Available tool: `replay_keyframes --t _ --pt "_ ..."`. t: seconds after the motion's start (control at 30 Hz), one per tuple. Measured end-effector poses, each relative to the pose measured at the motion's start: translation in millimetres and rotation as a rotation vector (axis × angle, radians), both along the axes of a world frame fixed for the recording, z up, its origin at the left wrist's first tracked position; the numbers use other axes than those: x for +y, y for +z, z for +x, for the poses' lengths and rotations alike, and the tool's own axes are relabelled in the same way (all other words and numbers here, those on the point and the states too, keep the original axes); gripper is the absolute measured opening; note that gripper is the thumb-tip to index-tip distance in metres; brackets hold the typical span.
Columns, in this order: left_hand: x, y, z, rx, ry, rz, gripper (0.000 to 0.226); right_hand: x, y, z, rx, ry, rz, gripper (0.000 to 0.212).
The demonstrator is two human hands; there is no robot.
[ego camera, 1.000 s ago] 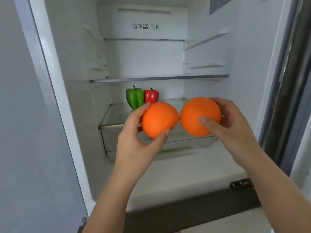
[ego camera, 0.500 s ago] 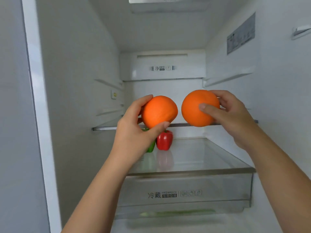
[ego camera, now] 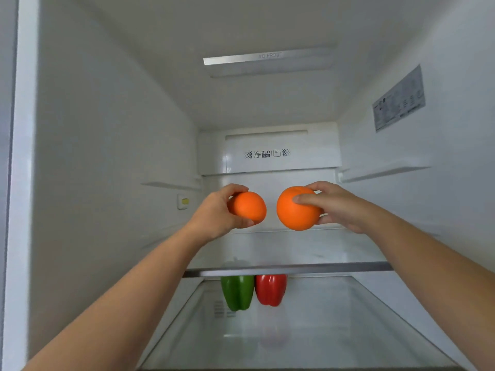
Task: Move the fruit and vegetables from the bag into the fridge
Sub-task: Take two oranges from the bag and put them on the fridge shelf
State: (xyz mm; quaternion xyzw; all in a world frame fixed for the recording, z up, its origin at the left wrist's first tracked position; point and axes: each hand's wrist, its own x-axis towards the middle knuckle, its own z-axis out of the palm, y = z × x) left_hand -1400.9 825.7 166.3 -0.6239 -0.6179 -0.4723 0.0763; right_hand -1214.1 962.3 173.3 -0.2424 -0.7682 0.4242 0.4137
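Oranges fill both our hands. The left hand (ego camera: 217, 215) curls round the left orange (ego camera: 249, 208), and the right hand (ego camera: 340, 207) pinches the right orange (ego camera: 296, 210) just beside it. The fruits are apart, over the glass shelf (ego camera: 289, 269) and seemingly not yet resting on it. We judge the step to be setting them down. We should lower each onto the glass, well back from its front edge, and loosen our fingers slowly so neither rolls. Below the hands, under that shelf, a green bell pepper (ego camera: 237, 293) and a red bell pepper (ego camera: 270, 289) stand side by side.
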Motion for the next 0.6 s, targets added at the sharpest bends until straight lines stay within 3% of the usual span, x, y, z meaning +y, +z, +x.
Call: replay_keyframes --t 0.47,0.6 --pt "49.2 -18.6 -20.1 0.058 -0.105 -0.212 0.063 39.6 -19.8 -13.7 -0.129 0.010 -0.098 0.053" --pt "44.4 -21.2 -17.3 -0.026 -0.160 -0.204 0.056 37.0 -20.8 -15.4 -0.146 0.031 -0.091 0.058"
